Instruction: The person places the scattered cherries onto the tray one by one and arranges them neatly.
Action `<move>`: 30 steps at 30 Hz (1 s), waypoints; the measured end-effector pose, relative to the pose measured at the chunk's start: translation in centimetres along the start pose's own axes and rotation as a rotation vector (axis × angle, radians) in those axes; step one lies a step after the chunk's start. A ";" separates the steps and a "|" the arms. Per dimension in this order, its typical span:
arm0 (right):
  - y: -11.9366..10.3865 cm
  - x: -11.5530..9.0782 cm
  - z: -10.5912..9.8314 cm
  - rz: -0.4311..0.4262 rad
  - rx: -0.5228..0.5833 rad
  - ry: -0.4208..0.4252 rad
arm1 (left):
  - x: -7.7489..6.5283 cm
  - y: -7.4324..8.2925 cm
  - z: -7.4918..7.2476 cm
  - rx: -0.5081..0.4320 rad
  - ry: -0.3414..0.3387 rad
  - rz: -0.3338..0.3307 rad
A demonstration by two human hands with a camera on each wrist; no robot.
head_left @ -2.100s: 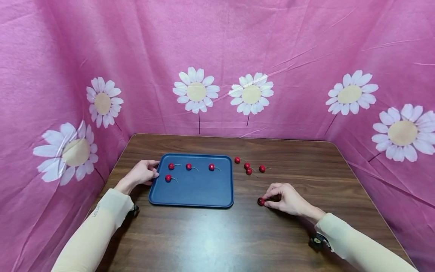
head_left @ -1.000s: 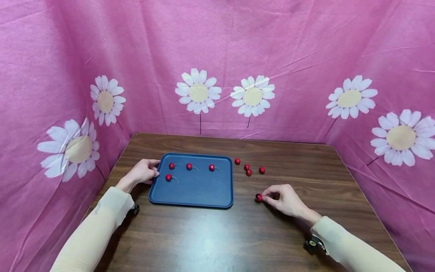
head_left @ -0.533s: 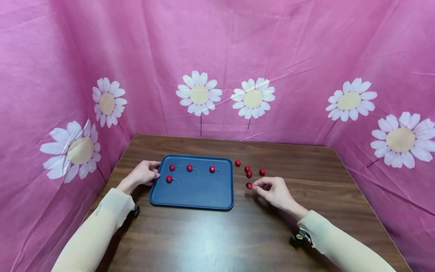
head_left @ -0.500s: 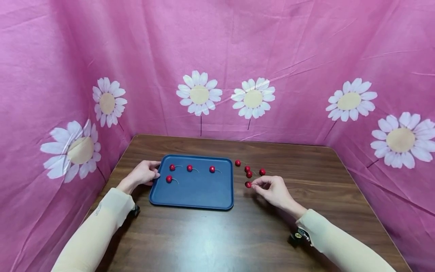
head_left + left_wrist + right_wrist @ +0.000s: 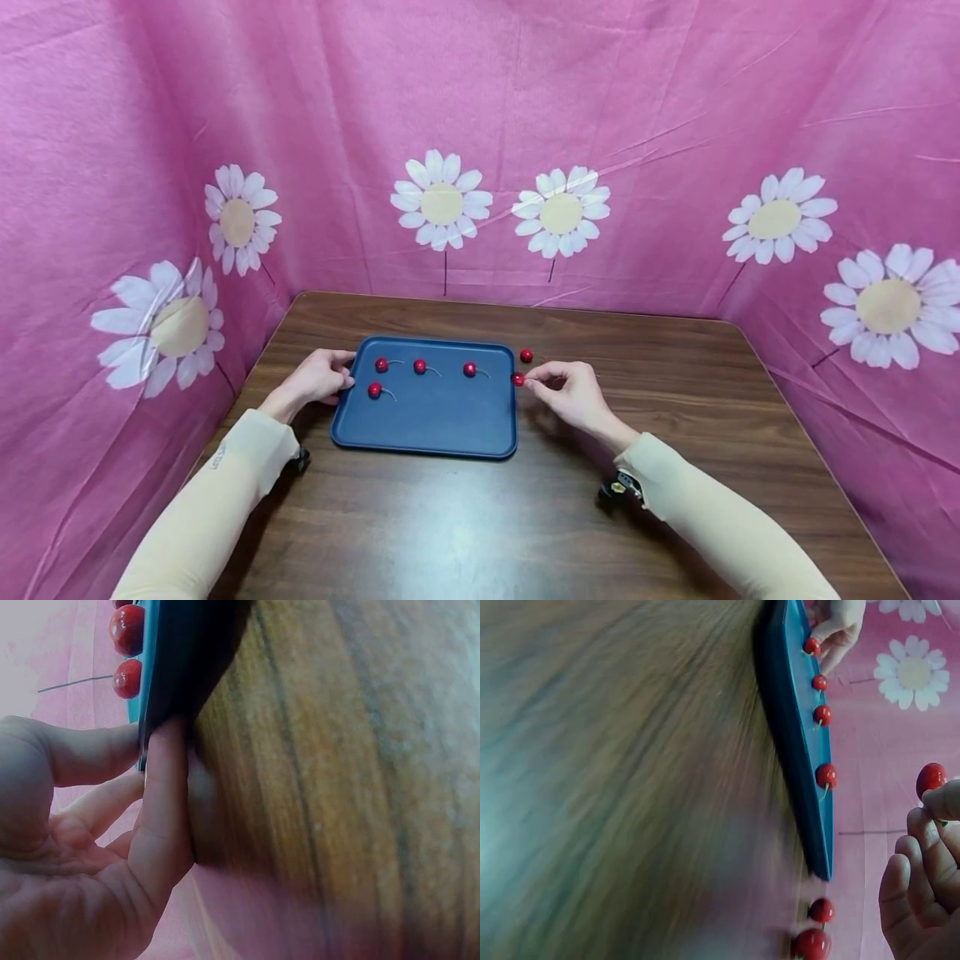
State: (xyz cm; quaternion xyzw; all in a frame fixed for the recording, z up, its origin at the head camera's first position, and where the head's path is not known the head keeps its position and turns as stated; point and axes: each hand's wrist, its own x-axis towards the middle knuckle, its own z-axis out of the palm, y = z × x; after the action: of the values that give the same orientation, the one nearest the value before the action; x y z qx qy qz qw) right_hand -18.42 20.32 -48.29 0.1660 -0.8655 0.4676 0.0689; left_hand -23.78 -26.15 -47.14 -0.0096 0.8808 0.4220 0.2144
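Observation:
A blue tray [image 5: 427, 427] lies on the wooden table, with several red cherries on it, such as one cherry [image 5: 469, 369] near its far right. My left hand [image 5: 315, 379] grips the tray's left edge; in the left wrist view the fingers [image 5: 166, 802] lie on both faces of the rim. My right hand [image 5: 573, 398] pinches a cherry [image 5: 518, 379] by its stem end. In the head view that cherry overlaps the tray's right rim; the right wrist view shows the held cherry [image 5: 931, 781] raised off the table.
Beyond my right hand, one loose cherry [image 5: 527, 355] lies beside the tray's far right corner. The right wrist view shows other table cherries [image 5: 812, 943]; my right hand hides them from the head camera. A pink curtain [image 5: 645, 125] with daisies surrounds the wooden table [image 5: 450, 525].
My right hand has carried the pinched cherry left and away from me, from the bare table to the tray's right rim. My left hand has kept its place on the tray.

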 end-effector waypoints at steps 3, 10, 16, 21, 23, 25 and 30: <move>-0.5 0.8 1.0 0.017 0.006 -0.013 | 0.0 0.0 0.0 -0.001 0.000 -0.001; -1.8 2.7 3.7 0.023 0.015 -0.033 | 0.0 0.0 -0.2 -0.001 -0.001 -0.003; -2.7 4.1 5.8 -0.041 0.003 -0.087 | 0.0 0.1 -0.2 -0.006 -0.005 -0.009; -3.2 5.0 7.7 -0.087 -0.031 -0.140 | 0.0 0.0 -0.1 -0.018 -0.007 -0.009; -3.4 5.3 8.5 -0.097 -0.045 -0.157 | 0.0 -0.1 -0.1 -0.018 -0.008 -0.008; -3.7 5.6 9.3 -0.103 -0.064 -0.167 | 0.1 -0.2 -0.2 -0.014 -0.009 -0.005; -4.4 6.1 11.2 -0.100 -0.125 -0.183 | 0.1 -0.3 -0.2 -0.011 -0.013 0.001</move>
State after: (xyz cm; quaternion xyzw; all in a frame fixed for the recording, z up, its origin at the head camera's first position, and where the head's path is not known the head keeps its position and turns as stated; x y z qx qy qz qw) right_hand -22.20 7.35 -49.33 0.2463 -0.8863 0.3914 0.0230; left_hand -23.91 -26.48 -47.31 -0.0077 0.8771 0.4270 0.2197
